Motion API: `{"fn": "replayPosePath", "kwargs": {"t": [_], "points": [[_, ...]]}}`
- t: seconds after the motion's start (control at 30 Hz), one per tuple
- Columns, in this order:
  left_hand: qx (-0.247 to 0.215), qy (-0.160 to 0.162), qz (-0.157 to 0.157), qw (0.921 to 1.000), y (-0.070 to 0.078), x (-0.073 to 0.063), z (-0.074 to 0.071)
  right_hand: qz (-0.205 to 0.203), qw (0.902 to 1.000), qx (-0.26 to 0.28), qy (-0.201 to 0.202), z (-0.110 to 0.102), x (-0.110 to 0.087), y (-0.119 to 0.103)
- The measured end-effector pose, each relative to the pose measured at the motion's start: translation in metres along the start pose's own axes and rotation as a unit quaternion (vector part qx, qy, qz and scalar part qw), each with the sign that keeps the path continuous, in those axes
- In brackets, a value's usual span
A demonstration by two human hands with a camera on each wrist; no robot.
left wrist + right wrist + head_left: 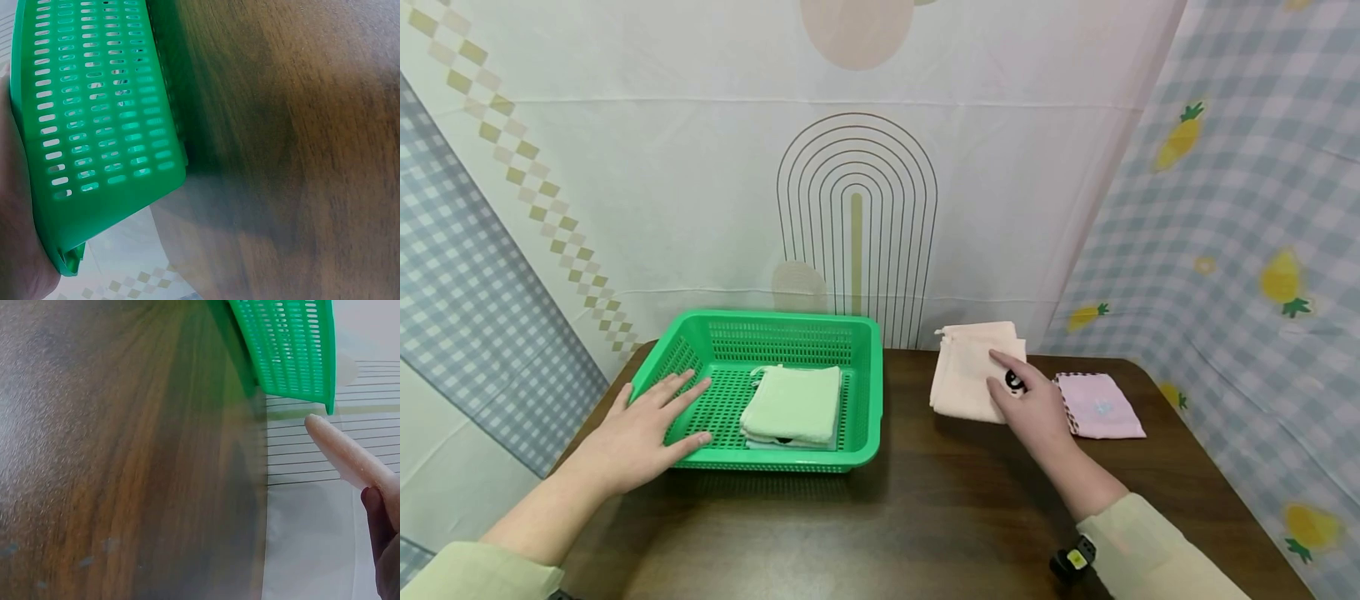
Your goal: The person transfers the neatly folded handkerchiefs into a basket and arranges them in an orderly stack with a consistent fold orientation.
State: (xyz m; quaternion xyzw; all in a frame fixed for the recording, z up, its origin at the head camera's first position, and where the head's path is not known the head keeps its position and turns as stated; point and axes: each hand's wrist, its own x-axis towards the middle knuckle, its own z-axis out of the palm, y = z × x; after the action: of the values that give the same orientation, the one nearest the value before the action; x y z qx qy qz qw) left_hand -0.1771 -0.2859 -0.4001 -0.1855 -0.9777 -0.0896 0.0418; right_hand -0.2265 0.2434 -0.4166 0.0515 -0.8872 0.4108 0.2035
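Dark wood table point(850, 537) is closest. Left hand point(643, 431) is splayed over the green perforated basket point(775, 457), not gripping. Right hand point(1036, 410) pinches the folded peach towel point(966, 379), which sticks out to that hand's left, clear of the table. Tbh, that one-sided hold could let the folds flop open.

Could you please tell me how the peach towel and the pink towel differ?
The right hand holds the peach towel above the table, whereas the pink towel lies on it. The peach towel bears a black print, the pink towel a pale blue one. The pink towel has checkered trim; the peach towel's visible edges are plain. Both are folded.
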Motion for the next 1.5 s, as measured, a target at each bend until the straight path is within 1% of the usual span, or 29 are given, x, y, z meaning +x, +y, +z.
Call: {"fn": "replayPosePath", "kwargs": {"t": [0.13,0.53,0.83,1.07,1.37,1.5], "points": [[-0.001,-0.001,-0.001,1.0,0.0,-0.001,0.001,0.0,1.0,-0.003,0.0,0.0,0.0,-0.005],[0.001,-0.002,-0.006,1.0,-0.002,-0.003,0.001,-0.016,0.9994,0.027,0.014,0.005,0.0,-0.025],[0.002,-0.002,-0.005,1.0,-0.003,-0.003,0.002,-0.045,0.9967,0.045,0.05,0.009,0.003,-0.041],[0.001,-0.004,-0.005,1.0,-0.001,-0.002,0.0,-0.066,0.9931,0.069,0.067,0.012,0.003,-0.052],[0.0,-0.006,-0.005,1.0,0.0,0.0,0.0,-0.072,0.9903,0.099,0.067,0.02,0.005,-0.062],[0.001,-0.006,-0.004,1.0,0.0,0.001,0.0,-0.075,0.99,0.101,0.064,0.023,0.006,-0.065]]}}
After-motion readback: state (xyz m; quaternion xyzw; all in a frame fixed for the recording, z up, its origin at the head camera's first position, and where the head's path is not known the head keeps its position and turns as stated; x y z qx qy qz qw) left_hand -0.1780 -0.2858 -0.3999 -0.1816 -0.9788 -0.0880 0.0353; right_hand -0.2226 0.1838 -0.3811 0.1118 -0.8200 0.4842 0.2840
